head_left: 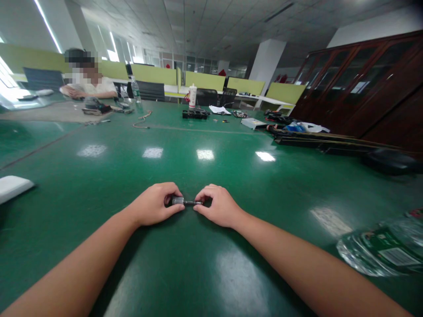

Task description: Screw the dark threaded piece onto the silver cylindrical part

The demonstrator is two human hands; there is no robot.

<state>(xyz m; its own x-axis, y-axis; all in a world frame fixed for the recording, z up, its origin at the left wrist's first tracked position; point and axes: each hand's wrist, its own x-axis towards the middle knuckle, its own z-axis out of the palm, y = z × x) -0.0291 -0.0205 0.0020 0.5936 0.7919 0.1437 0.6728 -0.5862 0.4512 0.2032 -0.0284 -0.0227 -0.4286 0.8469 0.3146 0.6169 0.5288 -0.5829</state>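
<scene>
Low over the green table, a small silver-grey metal cylinder with a thin dark shaft [178, 200] lies level between my two hands. My left hand [155, 204] pinches the thick cylinder end between thumb and fingers. On the other side, my right hand [219, 205] has its thumb and fingertips closed on the tip of the thin shaft. A short stretch of shaft shows bare between the hands. The fingers partly hide both ends, and the exact kind of part is too small to make out.
A clear plastic bottle with a green label [385, 246] lies at the right. A white object [13, 188] sits at the left edge. Farther back are a white bottle [192, 96], a black device [195, 114] and long dark bars [317, 140]. A person [89, 79] sits far left.
</scene>
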